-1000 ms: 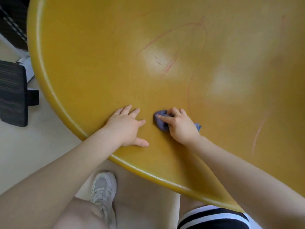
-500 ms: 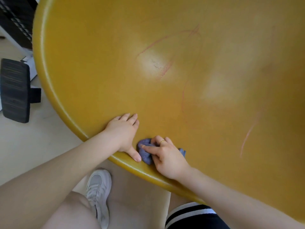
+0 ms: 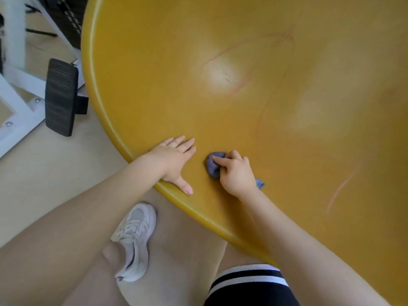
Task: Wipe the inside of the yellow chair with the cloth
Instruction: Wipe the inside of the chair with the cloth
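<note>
The yellow chair (image 3: 154, 96) is a big rounded shell that fills most of the view, with faint red scratch marks and pale shiny patches on its inner surface. My right hand (image 3: 236, 173) presses a small bunched blue-grey cloth (image 3: 214, 164) against the inside, close to the near rim; a corner of the cloth shows behind my wrist. My left hand (image 3: 174, 159) lies flat on the shell just left of the cloth, fingers together, thumb along the rim, holding nothing.
A black padded armrest (image 3: 59, 96) stands left of the chair rim, beside a white frame (image 3: 19, 100). My white sneaker (image 3: 134, 239) and dark striped shorts (image 3: 249, 286) are below the rim on the beige floor.
My right hand with the cloth has slid back away from the rim, and now sits apart from my left thumb. The left hand stays put. The view has shifted left.
</note>
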A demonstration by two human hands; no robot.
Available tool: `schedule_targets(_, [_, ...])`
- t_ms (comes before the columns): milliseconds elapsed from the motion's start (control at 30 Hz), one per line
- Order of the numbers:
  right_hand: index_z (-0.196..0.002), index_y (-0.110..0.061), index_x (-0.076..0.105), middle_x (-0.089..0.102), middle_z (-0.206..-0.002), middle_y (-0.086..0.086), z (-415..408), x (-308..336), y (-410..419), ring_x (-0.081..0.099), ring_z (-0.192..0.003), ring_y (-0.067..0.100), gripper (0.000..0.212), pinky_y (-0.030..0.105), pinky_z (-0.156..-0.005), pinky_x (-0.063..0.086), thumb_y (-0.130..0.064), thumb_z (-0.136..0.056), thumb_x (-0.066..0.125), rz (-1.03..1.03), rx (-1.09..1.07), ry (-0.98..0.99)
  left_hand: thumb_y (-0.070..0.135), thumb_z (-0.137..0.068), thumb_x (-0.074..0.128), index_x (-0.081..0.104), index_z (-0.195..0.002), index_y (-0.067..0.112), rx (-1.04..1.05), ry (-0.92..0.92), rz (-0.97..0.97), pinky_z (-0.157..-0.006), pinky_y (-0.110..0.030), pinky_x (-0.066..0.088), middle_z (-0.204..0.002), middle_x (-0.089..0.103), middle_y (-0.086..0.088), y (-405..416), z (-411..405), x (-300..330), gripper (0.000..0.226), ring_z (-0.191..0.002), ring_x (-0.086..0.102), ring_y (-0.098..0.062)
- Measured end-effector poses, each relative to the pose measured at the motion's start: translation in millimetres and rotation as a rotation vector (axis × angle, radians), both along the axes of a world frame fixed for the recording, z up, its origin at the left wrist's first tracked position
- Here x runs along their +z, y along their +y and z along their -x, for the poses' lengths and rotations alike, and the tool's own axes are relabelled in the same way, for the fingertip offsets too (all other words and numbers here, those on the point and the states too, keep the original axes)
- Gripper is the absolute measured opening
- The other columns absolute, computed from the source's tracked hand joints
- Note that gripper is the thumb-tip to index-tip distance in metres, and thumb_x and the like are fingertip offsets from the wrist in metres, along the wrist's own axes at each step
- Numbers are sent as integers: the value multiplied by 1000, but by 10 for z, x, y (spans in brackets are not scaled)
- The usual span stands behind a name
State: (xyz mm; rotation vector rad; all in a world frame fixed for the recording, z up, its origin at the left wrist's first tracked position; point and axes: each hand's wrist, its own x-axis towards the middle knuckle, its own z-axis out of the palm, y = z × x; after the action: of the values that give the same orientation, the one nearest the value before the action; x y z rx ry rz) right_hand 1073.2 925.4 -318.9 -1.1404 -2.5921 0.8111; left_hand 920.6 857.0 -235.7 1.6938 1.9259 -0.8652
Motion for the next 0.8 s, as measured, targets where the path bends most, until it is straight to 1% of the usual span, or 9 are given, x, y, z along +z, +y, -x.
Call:
schedule_targets(100, [-105,-18,70,57,-89,17,-141,129,-485,52,-73,36,50,34,-69,29,-21,-76,30,38,220,129,78,-63,57,-7,-150,16,-12,-2,17,-117,-38,-5,-156,-21,-2,-16,-13,22,125,-144,-17,-23])
schedule_targets(200, [-100,-20,71,58,-83,15,-300,193,-729,38,-59,25,45,34,-63,41,-21,-76,33,65,216,203,79,-58,60,-8,-150,18,-8,-4,38,-116,-38,-7,-155,-23,-3,-22,-33,41,129,-143,-19,-24])
schedule_targets(267, [-100,-21,71,58,-84,15,-328,165,-695,36,-60,24,43,36,-62,44,-21,-78,34,70,213,214,79,-58,59,-8,-150,19,-8,10,42,-116,-39,-7,-155,-23,-3,-30,-46,38,129,-143,-19,-25])
schedule_targets(333, [-101,-21,71,60,-87,15,-288,96,-508,44,-61,29,43,39,-62,48,-24,-80,33,8,211,153,80,-58,59,-7,-150,20,-13,22,40,-116,-39,-6,-155,-22,-4,-32,-62,40,129,-143,-18,-26])
schedule_targets(400, [-107,-22,70,60,-96,16,-224,26,-203,49,-72,35,42,41,-68,49,-25,-85,34,-92,106,77,80,-57,59,-7,-150,21,-13,27,40,-117,-40,-4,-156,-21,-4,-18,-73,46,129,-143,-16,-26])
schedule_targets(500, [-123,-33,57,49,-117,10,-150,8,385,41,-98,33,35,37,-82,38,-21,-96,39,-94,-92,-135,80,-56,61,-7,-151,23,-19,26,47,-117,-42,-2,-156,-20,-4,10,-69,39,129,-143,-15,-28])
schedule_targets(600, [-128,-33,52,43,-121,11,-59,112,626,36,-106,32,39,37,-85,34,-15,-96,39,7,-228,-237,79,-56,61,-6,-151,25,-20,19,34,-117,-43,-2,-156,-21,-4,29,-61,23,128,-143,-16,-29])
schedule_targets(700, [-125,-28,57,46,-117,12,9,73,304,39,-103,34,39,37,-84,34,-16,-94,36,44,-207,-178,80,-57,59,-8,-150,25,-33,6,37,-116,-43,-4,-155,-22,-5,11,-41,1,127,-143,-18,-30])
schedule_targets(800, [-107,-17,70,56,-94,17,-61,87,-336,49,-81,37,53,42,-74,40,-23,-79,25,23,-42,37,79,-58,61,-10,-150,22,-31,-5,44,-115,-43,-5,-154,-24,-8,30,-31,-29,129,-142,-18,-32])
